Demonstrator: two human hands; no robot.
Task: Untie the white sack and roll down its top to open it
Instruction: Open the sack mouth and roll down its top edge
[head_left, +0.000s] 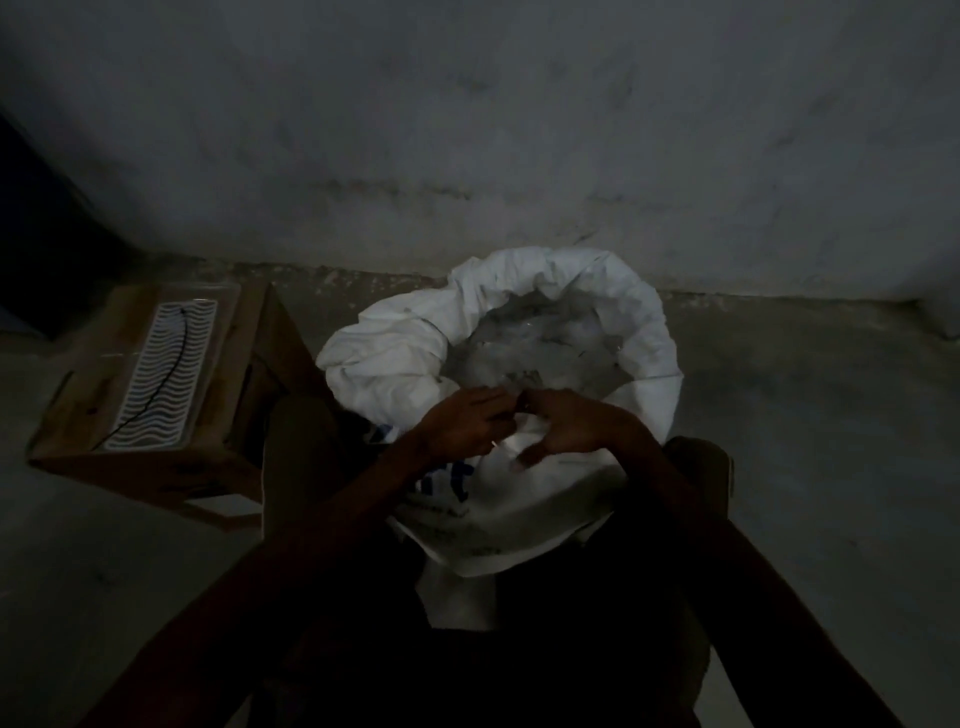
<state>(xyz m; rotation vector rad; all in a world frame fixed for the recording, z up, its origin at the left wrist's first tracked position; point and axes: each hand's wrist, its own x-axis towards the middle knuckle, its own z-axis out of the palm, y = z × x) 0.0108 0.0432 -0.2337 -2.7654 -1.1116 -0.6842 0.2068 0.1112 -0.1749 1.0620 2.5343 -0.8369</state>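
Observation:
The white sack stands open on the floor between my knees, its top rolled into a thick cuff at the far and left sides. Pale, clear material shows inside it. Blue print marks its near face. My left hand and my right hand meet at the near rim of the sack, fingers curled around the folded white edge. The light is dim, so the exact grip is hard to make out.
A brown cardboard box lies on the floor to the left, with a white wavy-patterned tray on top. A grey wall rises just behind the sack. My knees flank the sack.

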